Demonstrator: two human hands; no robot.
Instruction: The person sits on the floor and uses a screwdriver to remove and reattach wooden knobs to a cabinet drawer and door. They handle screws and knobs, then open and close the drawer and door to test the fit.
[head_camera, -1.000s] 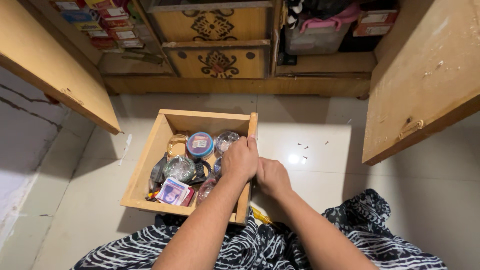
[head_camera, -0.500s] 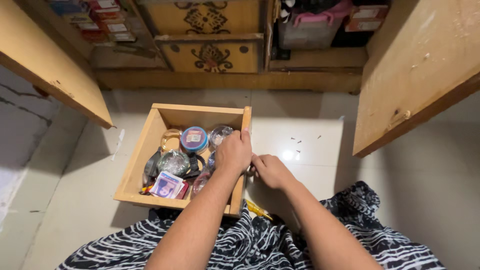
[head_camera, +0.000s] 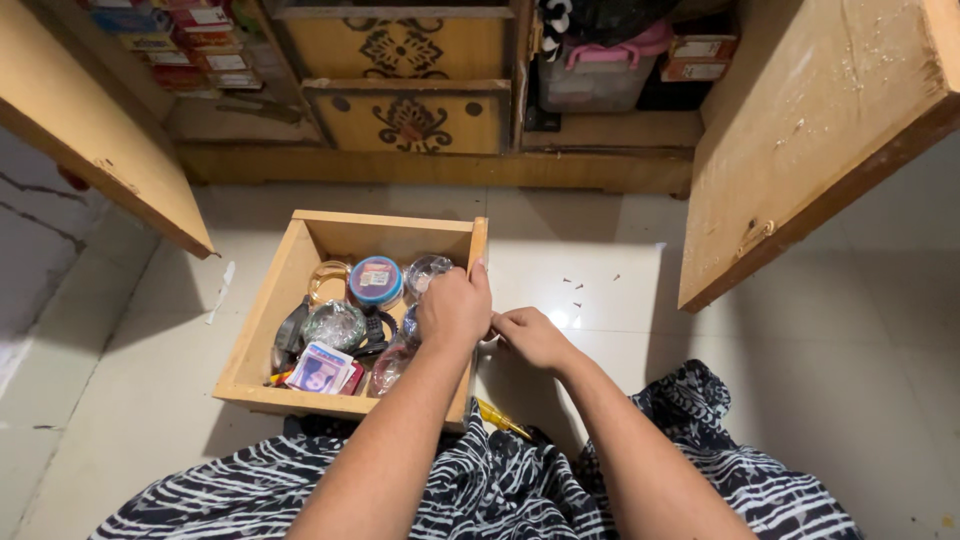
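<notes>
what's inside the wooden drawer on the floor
The wooden drawer holds a blue-lidded round tin, clear round containers, a small printed packet. The left hand and these things hide whatever lies beneath.

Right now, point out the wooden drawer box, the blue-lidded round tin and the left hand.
wooden drawer box (head_camera: 385, 222), head view, bare top edge of its far wall
blue-lidded round tin (head_camera: 375, 281), head view, middle of its lid
left hand (head_camera: 455, 308), head view, back of the hand
</notes>
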